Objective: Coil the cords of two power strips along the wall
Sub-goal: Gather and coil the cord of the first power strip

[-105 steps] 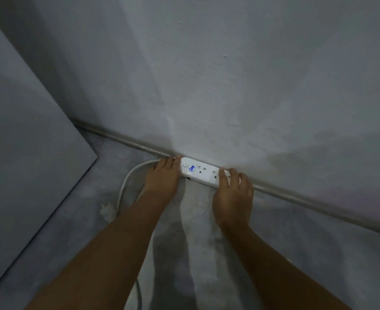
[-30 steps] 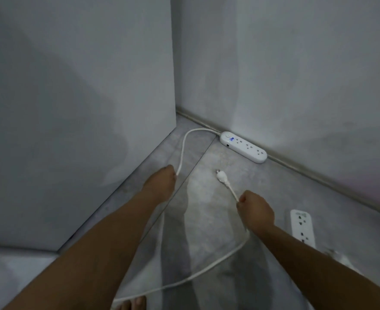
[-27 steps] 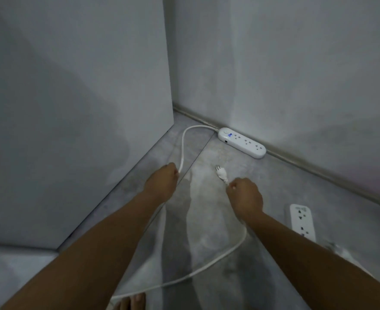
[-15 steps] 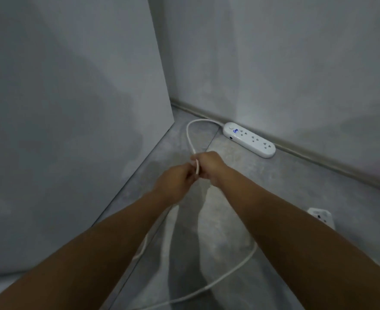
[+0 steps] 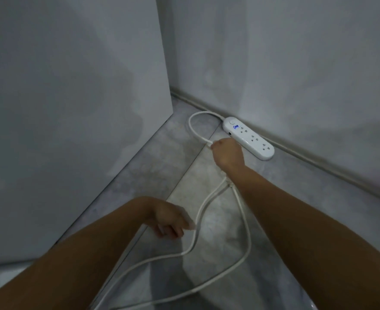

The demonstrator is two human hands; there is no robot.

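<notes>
A white power strip [image 5: 249, 138] with a blue lit display lies on the grey floor against the wall's skirting. Its white cord [image 5: 194, 130] curves out from the strip's left end in a loop. My right hand [image 5: 227, 155] is closed around the cord just in front of the strip, with two strands hanging below it. My left hand [image 5: 170, 220] is lower and nearer to me, blurred, its fingers curled at a strand of the cord [image 5: 196, 229]. Loose cord trails in a big loop on the floor toward me. The second power strip is out of view.
A tall white panel [image 5: 72, 108] stands on the left, forming a corner with the back wall [image 5: 285, 52]. A skirting strip [image 5: 318, 162] runs along the wall's base. The floor [image 5: 157, 166] is grey and mottled.
My hands were together on the cord half a second ago. Now my right hand has moved toward the strip with the cord, and my left hand has drawn back along a strand. The second strip left the view.
</notes>
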